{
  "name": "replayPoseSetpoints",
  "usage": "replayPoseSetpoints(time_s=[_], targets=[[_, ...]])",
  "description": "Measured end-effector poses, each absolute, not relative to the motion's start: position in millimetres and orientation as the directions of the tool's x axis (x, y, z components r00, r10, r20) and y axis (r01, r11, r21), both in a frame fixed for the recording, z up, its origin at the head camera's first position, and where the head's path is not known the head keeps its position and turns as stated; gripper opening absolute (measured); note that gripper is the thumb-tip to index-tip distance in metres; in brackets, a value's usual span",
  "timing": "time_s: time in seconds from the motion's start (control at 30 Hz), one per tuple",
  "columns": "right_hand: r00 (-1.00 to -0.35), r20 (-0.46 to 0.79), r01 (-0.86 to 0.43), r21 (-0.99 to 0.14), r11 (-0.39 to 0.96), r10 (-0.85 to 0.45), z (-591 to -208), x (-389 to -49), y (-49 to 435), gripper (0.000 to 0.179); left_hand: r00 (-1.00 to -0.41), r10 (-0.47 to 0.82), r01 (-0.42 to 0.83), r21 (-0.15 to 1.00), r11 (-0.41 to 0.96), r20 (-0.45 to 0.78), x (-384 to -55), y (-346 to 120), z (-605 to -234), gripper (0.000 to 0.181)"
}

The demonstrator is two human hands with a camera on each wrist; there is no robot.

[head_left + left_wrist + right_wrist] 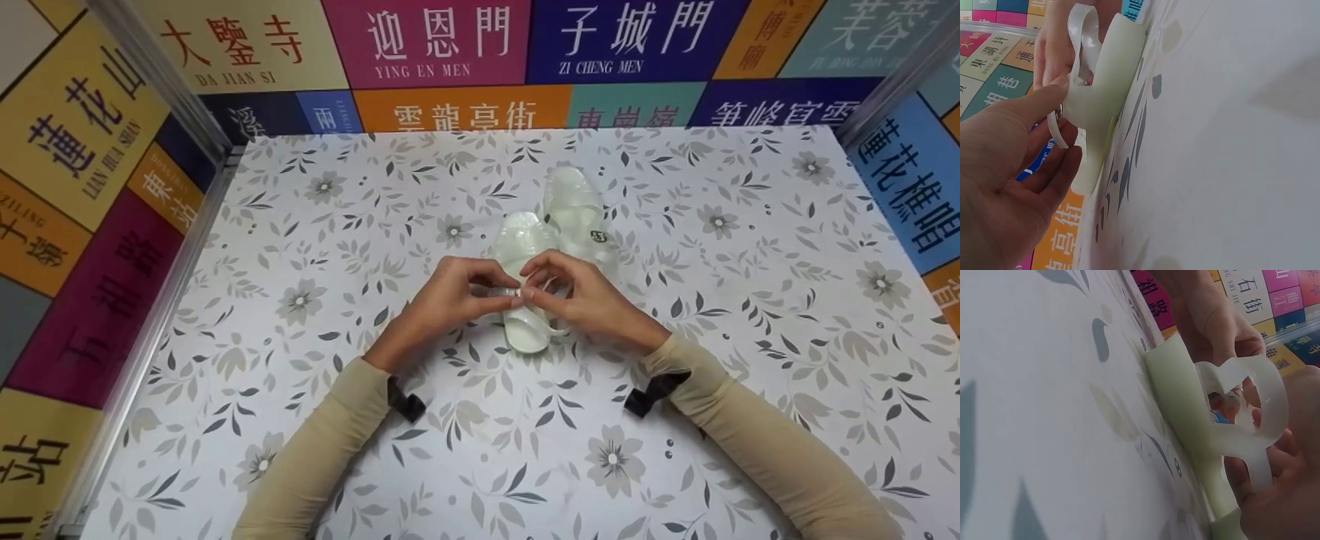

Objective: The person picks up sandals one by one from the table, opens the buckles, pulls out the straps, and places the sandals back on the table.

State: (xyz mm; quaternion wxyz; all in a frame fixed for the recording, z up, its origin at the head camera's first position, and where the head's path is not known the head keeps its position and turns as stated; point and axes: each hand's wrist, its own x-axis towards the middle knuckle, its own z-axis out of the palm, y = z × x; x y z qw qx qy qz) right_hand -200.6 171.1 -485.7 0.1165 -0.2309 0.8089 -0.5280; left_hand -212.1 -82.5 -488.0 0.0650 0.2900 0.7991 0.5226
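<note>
A pale translucent green sandal [525, 232] stands on the table with its sole down and its heel toward me. My left hand [457, 291] pinches a thin strap [1058, 132] between thumb and fingers, with a small shiny buckle-like piece [1059, 112] beside the thumb. From the other side my right hand [585, 298] pinches at the same strap area, its fingertips meeting the left ones above the sandal. A wider heel strap [1274, 402] loops up in the right wrist view. Fingers partly hide where the straps join.
The matching sandal [571, 196] sits just beyond, to the right, with a small dark mark on it. A floral white cover [360, 435] lies over the table. Colourful panels with lettering [450, 41] border the back and both sides.
</note>
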Motion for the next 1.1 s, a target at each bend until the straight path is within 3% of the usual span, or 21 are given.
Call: replayPoseSetpoints(time_s=[0.2, 0.67, 1.1], targets=[[-0.868, 0.043, -0.281, -0.864, 0.417, -0.495, -485.1, -201.7, 171.9, 0.019, -0.825, 0.526, 0.403, 0.868, 0.288, 0.208, -212.3, -82.9, -488.8, 0.015], [-0.848, 0.069, -0.295, -0.885, 0.360, -0.525, -486.7, -202.9, 173.7, 0.006, -0.800, 0.559, 0.400, 0.888, 0.225, 0.219, -211.5, -78.7, -491.5, 0.010], [-0.861, 0.027, -0.249, -0.894, 0.373, -0.508, -486.8, -202.1, 173.6, 0.012, -0.802, 0.556, 0.397, 0.889, 0.226, 0.217, -208.7, -74.3, -491.9, 0.012]])
